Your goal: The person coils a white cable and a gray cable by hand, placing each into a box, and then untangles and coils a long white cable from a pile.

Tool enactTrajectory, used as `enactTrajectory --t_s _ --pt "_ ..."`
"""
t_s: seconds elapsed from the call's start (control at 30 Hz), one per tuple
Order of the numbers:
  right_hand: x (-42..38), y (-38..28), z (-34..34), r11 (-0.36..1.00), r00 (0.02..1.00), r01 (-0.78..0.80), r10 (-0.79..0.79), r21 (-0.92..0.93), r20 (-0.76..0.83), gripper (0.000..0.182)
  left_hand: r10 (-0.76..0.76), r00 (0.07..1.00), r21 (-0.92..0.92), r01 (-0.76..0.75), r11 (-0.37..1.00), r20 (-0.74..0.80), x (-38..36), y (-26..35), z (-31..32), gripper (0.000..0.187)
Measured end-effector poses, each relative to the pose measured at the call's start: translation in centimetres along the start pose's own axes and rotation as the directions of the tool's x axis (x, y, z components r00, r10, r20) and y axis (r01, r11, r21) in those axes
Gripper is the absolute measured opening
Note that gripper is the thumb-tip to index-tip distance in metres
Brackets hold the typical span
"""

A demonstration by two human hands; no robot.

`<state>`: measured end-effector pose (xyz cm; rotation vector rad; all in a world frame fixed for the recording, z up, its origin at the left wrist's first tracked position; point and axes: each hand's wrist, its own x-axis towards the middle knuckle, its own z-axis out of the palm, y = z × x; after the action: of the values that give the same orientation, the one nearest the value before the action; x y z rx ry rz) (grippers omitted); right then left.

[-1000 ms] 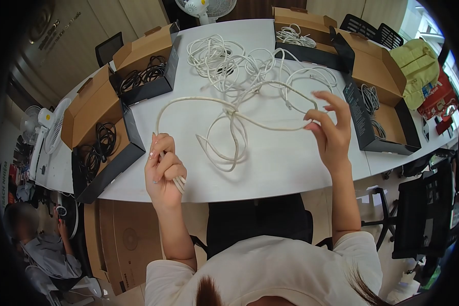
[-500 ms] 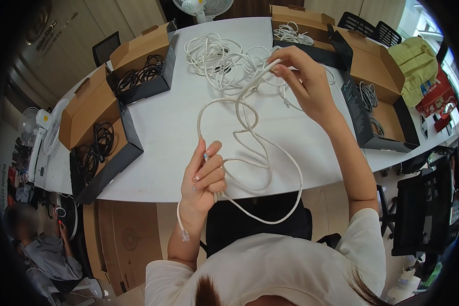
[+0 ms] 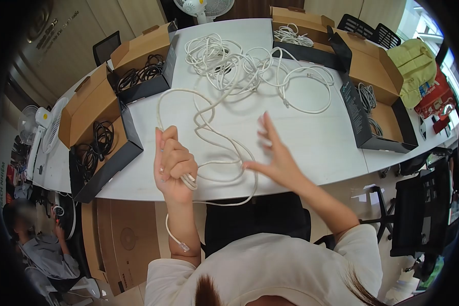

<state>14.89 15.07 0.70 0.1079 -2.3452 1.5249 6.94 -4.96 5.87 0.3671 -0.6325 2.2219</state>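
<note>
My left hand point(image 3: 174, 163) is wrapped round a white network cable point(image 3: 187, 92), near the table's front edge. One end of the cable, with a clear plug point(image 3: 184, 247), dangles below the wrist over my forearm. From the fist the cable runs in loose loops across the tabletop toward a tangled heap of white cables point(image 3: 214, 56). My right hand point(image 3: 276, 155) is spread with nothing in it, its thumb close beside the outer loop. Right of the heap, a looser white loop point(image 3: 311, 109) with a plug end lies on the table.
On the left side of the white table point(image 3: 137, 181) stand two open boxes point(image 3: 104, 173) point(image 3: 148, 92) with black cables. On the right, one box point(image 3: 392, 143) holds grey cables and another point(image 3: 311, 53) white ones. A person point(image 3: 48, 250) sits at lower left.
My right hand has let go of the cable and come down toward me with its fingers spread. My left hand has shifted left with the cable, and the loops have dropped lower.
</note>
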Motion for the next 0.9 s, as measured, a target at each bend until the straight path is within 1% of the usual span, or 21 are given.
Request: enactTrajectory --t_s 0.03,0.13,0.17,0.23,0.27,0.37,0.4,0.47,0.5,0.53,0.57,0.6,0.63,0.73,0.83,0.9 --pt "-0.4 0.3 0.9 0.999 0.998 -0.041 0.041 -0.015 0.044 0.104 0.001 1.000 -0.006 -0.001 1.000 0.031 0.1 0.0 0.2 0.035" --pt "-0.4 0.5 3.6 0.999 0.988 -0.053 0.052 0.003 0.144 0.090 0.004 0.998 -0.052 -0.001 0.999 0.055 0.4 -0.5 0.5 0.037" --pt "-0.3 0.3 4.2 0.982 0.988 -0.093 0.070 0.167 0.140 0.083 0.003 0.998 -0.068 0.002 0.998 0.066 0.4 -0.7 0.7 0.037" --pt "0.8 -0.7 4.9 0.867 0.985 -0.153 0.096 0.475 0.142 0.069 0.022 0.995 -0.084 -0.014 0.996 0.094 0.3 -0.8 1.1 0.037" --pt "1.2 -1.6 5.0 0.806 0.965 -0.262 0.202 0.530 0.169 0.045 0.033 0.993 -0.091 -0.023 0.996 0.110 0.2 -0.8 1.5 0.036" --pt "3.1 -3.1 3.1 0.805 0.954 -0.293 0.211 0.516 0.214 0.036 0.115 0.978 -0.087 -0.101 0.991 0.173 0.0 0.2 3.9 0.034" --pt "3.9 -3.7 2.5 0.826 0.967 -0.254 0.226 0.503 0.118 0.030 0.142 0.971 -0.105 -0.123 0.987 0.194 -0.1 1.2 4.7 0.029" --pt "6.4 -5.5 0.3 0.945 1.000 0.012 -0.018 0.326 0.016 0.029 0.214 0.950 -0.118 -0.192 0.974 0.228 -0.4 2.5 6.2 0.026" --pt "7.6 -6.4 -0.8 0.964 0.990 0.144 -0.139 0.222 -0.036 0.029 0.248 0.937 -0.125 -0.223 0.967 0.247 -0.5 3.0 6.7 0.025" --pt "8.7 -6.9 -2.0 0.956 0.959 0.281 -0.277 0.089 -0.054 0.028 0.257 0.935 -0.130 -0.231 0.964 0.245 -0.6 3.2 7.1 0.023" --pt "9.8 -7.5 -3.1 0.912 0.910 0.407 -0.409 -0.048 -0.071 0.027 0.263 0.930 -0.144 -0.232 0.962 0.255 -0.9 3.1 7.2 0.023" --pt "11.1 -7.9 -3.9 0.827 0.828 0.534 -0.554 -0.176 -0.092 0.026 0.269 0.926 -0.157 -0.234 0.960 0.265 -1.1 3.1 7.3 0.023" --pt "12.1 -8.3 -4.7 0.712 0.724 0.634 -0.684 -0.303 -0.093 0.026 0.274 0.922 -0.169 -0.234 0.957 0.274 -1.4 3.0 7.4 0.023" --pt "14.1 -9.3 -6.8 0.643 0.767 0.531 -0.642 -0.551 -0.010 0.021 0.228 0.913 -0.224 -0.157 0.962 0.339 -2.0 1.5 7.4 0.024" --pt "16.3 -10.1 -7.7 0.604 0.729 0.540 -0.683 -0.586 -0.033 0.017 0.068 0.949 -0.235 0.007 0.972 0.307 -1.7 -1.3 6.2 0.026" --pt "16.9 -10.6 -7.8 0.582 0.719 0.546 -0.694 -0.603 -0.019 0.019 0.041 0.964 -0.238 0.024 0.971 0.264 -1.2 -2.5 5.5 0.029"
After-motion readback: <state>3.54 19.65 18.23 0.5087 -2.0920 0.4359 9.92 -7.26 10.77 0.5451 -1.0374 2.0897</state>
